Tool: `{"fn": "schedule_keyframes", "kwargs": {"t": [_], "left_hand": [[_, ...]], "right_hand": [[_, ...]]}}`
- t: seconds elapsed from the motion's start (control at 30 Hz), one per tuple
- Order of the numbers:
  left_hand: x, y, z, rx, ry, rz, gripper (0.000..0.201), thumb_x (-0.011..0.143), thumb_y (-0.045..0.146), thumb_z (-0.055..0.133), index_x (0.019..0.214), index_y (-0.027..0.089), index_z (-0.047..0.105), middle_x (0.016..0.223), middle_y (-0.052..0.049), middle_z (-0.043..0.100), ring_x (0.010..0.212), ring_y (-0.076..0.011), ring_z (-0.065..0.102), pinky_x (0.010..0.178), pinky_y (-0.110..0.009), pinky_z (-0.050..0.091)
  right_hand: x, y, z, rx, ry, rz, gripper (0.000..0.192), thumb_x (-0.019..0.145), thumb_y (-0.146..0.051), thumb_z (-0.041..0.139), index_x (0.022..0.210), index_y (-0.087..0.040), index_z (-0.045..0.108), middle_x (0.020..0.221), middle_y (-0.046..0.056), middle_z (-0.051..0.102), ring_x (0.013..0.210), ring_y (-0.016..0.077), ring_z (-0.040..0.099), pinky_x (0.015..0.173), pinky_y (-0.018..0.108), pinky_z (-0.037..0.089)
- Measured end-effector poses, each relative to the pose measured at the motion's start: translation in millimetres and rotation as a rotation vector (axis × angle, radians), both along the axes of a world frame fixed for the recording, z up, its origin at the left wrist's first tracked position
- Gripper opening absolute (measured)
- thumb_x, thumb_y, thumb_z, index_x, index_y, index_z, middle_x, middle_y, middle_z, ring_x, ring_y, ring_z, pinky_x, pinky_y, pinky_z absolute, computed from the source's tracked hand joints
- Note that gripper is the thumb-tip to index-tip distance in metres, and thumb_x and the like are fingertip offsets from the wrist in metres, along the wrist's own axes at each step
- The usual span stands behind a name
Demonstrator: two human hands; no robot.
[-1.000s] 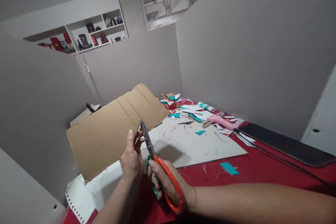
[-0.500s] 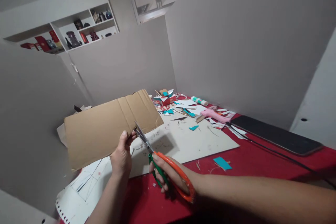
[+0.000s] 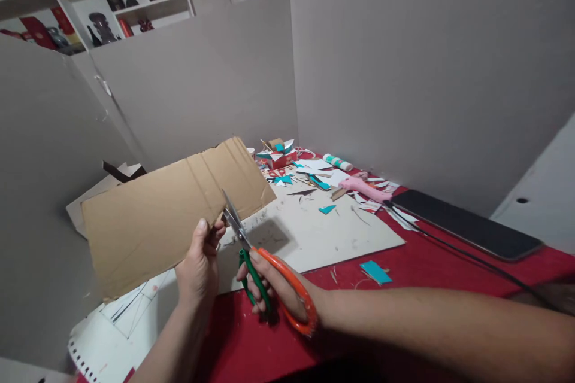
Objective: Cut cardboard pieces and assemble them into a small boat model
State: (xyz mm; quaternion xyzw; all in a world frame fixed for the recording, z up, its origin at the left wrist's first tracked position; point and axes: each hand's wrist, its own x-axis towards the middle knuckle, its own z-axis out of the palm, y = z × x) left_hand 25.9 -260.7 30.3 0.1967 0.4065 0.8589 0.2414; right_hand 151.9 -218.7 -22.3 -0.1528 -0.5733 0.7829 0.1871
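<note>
My left hand (image 3: 201, 263) grips the lower edge of a brown cardboard sheet (image 3: 144, 215), thumb on its near face and fingers behind. The sheet is tilted up above the table and has crease lines toward its right end. In my right hand (image 3: 274, 278) is a pair of scissors (image 3: 294, 293) with one orange and one green handle. The scissor blades are parted at the sheet's lower edge, just right of my left fingertips, with one blade lying across the near face of the cardboard.
A white board (image 3: 336, 233) with scraps lies on the red tablecloth (image 3: 417, 269). Beyond it are a pink glue gun (image 3: 366, 188), paper pieces and a red box (image 3: 283, 160). A long black slab (image 3: 467, 224) lies at right, a spiral-pad sheet (image 3: 108, 335) at lower left.
The view has shifted, so the shelf sits higher in the picture. Both hands, the cardboard and the scissors appear a little further left; the scissor blades look slightly wider apart.
</note>
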Motion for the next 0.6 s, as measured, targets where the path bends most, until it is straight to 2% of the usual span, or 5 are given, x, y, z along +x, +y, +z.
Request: {"fn": "schedule_keyframes", "kwargs": {"t": [0.13, 0.3, 0.6], "left_hand": [[10, -2, -3.5, -0.018, -0.033, -0.037, 0.013, 0.072, 0.029, 0.075, 0.071, 0.016, 0.071, 0.073, -0.002, 0.075, 0.073, -0.0121, 0.069, 0.078, -0.023, 0.052], [16, -7, -5.2, -0.088, -0.099, -0.103, 0.015, 0.083, 0.030, 0.066, 0.079, 0.018, 0.072, 0.083, -0.003, 0.077, 0.078, -0.0109, 0.070, 0.083, -0.023, 0.050], [11, -2, -7.9, -0.042, -0.051, -0.051, 0.016, 0.072, 0.031, 0.074, 0.076, 0.016, 0.071, 0.078, -0.003, 0.076, 0.081, -0.0158, 0.070, 0.085, -0.029, 0.053]], "right_hand": [[-9, -8, 0.9, -0.025, 0.060, -0.049, 0.071, 0.072, -0.086, 0.042, 0.084, -0.017, 0.054, 0.054, -0.006, 0.047, 0.043, 0.0090, 0.047, 0.049, 0.026, 0.046], [-17, -12, 3.2, -0.059, 0.046, -0.093, 0.072, 0.068, -0.087, 0.046, 0.082, -0.017, 0.052, 0.051, -0.007, 0.045, 0.039, 0.0082, 0.045, 0.041, 0.023, 0.043], [-13, -11, -1.8, -0.044, 0.089, -0.088, 0.066, 0.076, -0.082, 0.043, 0.074, -0.017, 0.052, 0.046, -0.008, 0.041, 0.035, 0.0072, 0.040, 0.036, 0.022, 0.043]]}}
